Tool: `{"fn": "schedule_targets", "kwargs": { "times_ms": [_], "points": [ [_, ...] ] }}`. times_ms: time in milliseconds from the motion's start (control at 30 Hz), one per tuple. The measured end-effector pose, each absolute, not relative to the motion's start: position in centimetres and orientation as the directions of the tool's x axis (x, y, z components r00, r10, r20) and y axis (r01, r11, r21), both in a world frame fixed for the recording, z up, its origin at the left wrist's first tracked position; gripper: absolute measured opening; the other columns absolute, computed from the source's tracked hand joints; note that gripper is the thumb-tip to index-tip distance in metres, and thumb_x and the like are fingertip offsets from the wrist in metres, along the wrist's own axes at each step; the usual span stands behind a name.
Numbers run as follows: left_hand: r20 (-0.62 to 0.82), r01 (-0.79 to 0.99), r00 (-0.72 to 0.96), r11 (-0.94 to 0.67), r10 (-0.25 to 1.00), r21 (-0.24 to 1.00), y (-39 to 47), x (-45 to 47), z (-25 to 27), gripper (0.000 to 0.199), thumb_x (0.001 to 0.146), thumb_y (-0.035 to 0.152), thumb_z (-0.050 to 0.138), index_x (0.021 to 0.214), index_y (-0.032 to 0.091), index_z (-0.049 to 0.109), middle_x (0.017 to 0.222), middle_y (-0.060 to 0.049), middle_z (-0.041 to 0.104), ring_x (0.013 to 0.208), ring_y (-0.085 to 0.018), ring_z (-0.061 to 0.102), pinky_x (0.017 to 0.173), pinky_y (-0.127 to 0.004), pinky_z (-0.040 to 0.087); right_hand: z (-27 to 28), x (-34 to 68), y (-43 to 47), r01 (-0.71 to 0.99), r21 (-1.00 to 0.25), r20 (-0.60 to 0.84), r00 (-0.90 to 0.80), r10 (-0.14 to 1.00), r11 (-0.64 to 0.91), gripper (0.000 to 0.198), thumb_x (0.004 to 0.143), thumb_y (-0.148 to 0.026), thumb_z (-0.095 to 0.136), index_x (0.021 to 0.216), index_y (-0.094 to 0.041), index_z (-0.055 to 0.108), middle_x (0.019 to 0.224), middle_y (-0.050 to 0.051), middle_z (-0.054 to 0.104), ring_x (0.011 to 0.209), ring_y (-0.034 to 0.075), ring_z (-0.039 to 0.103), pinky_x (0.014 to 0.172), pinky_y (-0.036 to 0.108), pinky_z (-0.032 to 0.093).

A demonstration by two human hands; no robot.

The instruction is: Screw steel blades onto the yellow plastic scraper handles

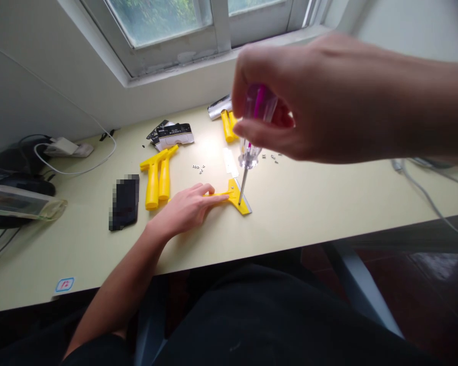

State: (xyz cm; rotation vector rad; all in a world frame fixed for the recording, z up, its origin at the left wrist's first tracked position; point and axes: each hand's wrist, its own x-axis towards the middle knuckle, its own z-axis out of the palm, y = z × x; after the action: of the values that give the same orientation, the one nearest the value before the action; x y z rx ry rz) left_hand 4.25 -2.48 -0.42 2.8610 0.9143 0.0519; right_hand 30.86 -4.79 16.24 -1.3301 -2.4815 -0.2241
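My right hand [275,101] is closed around the clear and purple handle of a screwdriver [252,147], held upright above the table. The screwdriver's tip meets the head of a yellow scraper [234,192], near its lower screw position. A metal blade runs along the scraper's right edge, and one screw shows higher on the head. My left hand [191,206] holds the scraper's handle down on the table, its index finger stretched along the neck. Beyond the scraper head lie thin white blades [231,161]. Small nuts [198,167] are scattered to their left, small screws [274,157] to their right.
Left of my left hand lie yellow scraper handles [158,178] and a black phone [125,203]. Black-and-white packaging [174,134] and more yellow handles [226,126] are farther back. A clear bottle [26,202], charger [64,147] and cables occupy the left; another cable [423,188] crosses the right.
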Motion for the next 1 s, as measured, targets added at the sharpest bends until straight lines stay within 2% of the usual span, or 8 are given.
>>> {"fn": "schedule_targets", "kwargs": {
  "times_ms": [100, 233, 367, 433, 567, 767, 933, 1000],
  "points": [
    [0.0, 0.567, 0.82, -0.811, 0.573, 0.144, -2.5, 4.3, -0.4, 0.045, 0.099, 0.02, 0.044, 0.137, 0.042, 0.055, 0.109, -0.004, 0.06, 0.091, -0.016, 0.06, 0.078, -0.027, 0.049, 16.9, 31.3, -4.2, 0.78, 0.087, 0.246, -0.619, 0.746, 0.619, 0.048, 0.087, -0.057, 0.034, 0.116, -0.027, 0.058, 0.086, -0.001, 0.062, 0.084, 0.018, 0.066, 0.059, 0.029, 0.045],
    [0.009, 0.562, 0.822, -0.814, 0.569, 0.144, -2.4, 4.2, -0.4, 0.045, 0.099, 0.02, 0.043, 0.137, 0.041, 0.056, 0.109, -0.005, 0.061, 0.09, -0.016, 0.06, 0.076, -0.026, 0.049, 18.3, 31.7, -3.4, 0.793, 0.416, 0.179, -0.552, 0.815, 0.445, 0.08, 0.091, -0.066, 0.003, 0.081, -0.018, 0.066, 0.051, 0.001, 0.045, 0.076, 0.025, 0.069, 0.063, 0.038, 0.044],
    [0.013, 0.562, 0.821, -0.813, 0.57, 0.154, -2.5, 4.2, -0.4, 0.044, 0.099, 0.021, 0.043, 0.136, 0.04, 0.056, 0.11, -0.005, 0.061, 0.091, -0.016, 0.06, 0.078, -0.027, 0.049, 19.3, 32.1, -3.2, 0.783, 0.205, 0.072, -0.611, 0.789, 0.587, 0.026, 0.09, -0.045, 0.053, 0.113, -0.036, 0.062, 0.078, -0.006, 0.062, 0.071, 0.017, 0.068, 0.057, 0.029, 0.043],
    [0.003, 0.566, 0.82, -0.81, 0.573, 0.154, -2.5, 4.2, -0.4, 0.045, 0.099, 0.021, 0.044, 0.137, 0.042, 0.055, 0.11, -0.004, 0.061, 0.091, -0.016, 0.06, 0.078, -0.028, 0.049, 19.4, 31.9, -3.4, 0.796, 0.126, 0.037, -0.601, 0.799, 0.593, 0.032, 0.087, -0.056, 0.056, 0.113, -0.039, 0.061, 0.083, -0.006, 0.063, 0.072, 0.017, 0.067, 0.053, 0.026, 0.04],
    [-0.018, 0.583, 0.809, -0.798, 0.587, 0.151, -2.5, 4.2, -0.3, 0.046, 0.098, 0.021, 0.045, 0.138, 0.044, 0.053, 0.111, -0.003, 0.061, 0.091, -0.017, 0.06, 0.077, -0.028, 0.049, 19.4, 30.9, -4.1, 0.809, 0.305, 0.135, -0.559, 0.818, 0.503, 0.075, 0.092, -0.07, 0.008, 0.083, -0.022, 0.063, 0.06, 0.002, 0.049, 0.054, 0.016, 0.056, 0.048, 0.029, 0.03],
    [-0.015, 0.583, 0.808, -0.796, 0.589, 0.163, -2.5, 4.2, -0.3, 0.046, 0.098, 0.021, 0.045, 0.138, 0.044, 0.054, 0.111, -0.004, 0.06, 0.091, -0.016, 0.06, 0.077, -0.028, 0.049, 20.8, 31.0, -5.0, 0.741, 0.041, -0.081, -0.667, 0.741, 0.671, 0.025, 0.089, -0.042, 0.05, 0.109, -0.033, 0.062, 0.077, -0.007, 0.059, 0.051, 0.007, 0.053, 0.041, 0.02, 0.029],
    [-0.036, 0.596, 0.8, -0.788, 0.598, 0.154, -2.6, 4.3, 0.0, 0.048, 0.099, 0.022, 0.043, 0.141, 0.045, 0.049, 0.107, -0.003, 0.061, 0.088, -0.016, 0.059, 0.073, -0.027, 0.047, 19.0, 31.2, -4.1, 0.692, 0.554, 0.073, -0.594, 0.801, 0.463, 0.054, 0.099, -0.056, 0.019, 0.102, -0.02, 0.06, 0.069, 0.001, 0.053, 0.061, 0.017, 0.061, 0.049, 0.027, 0.032],
    [-0.035, 0.595, 0.801, -0.788, 0.597, 0.157, -2.5, 4.2, -0.1, 0.048, 0.1, 0.022, 0.042, 0.141, 0.045, 0.049, 0.108, -0.003, 0.06, 0.088, -0.016, 0.059, 0.073, -0.027, 0.047, 18.5, 31.5, -3.7, 0.718, 0.582, 0.089, -0.523, 0.847, 0.382, 0.042, 0.1, -0.048, 0.029, 0.109, -0.018, 0.057, 0.069, 0.001, 0.053, 0.064, 0.019, 0.062, 0.05, 0.027, 0.03]
  ]
}}
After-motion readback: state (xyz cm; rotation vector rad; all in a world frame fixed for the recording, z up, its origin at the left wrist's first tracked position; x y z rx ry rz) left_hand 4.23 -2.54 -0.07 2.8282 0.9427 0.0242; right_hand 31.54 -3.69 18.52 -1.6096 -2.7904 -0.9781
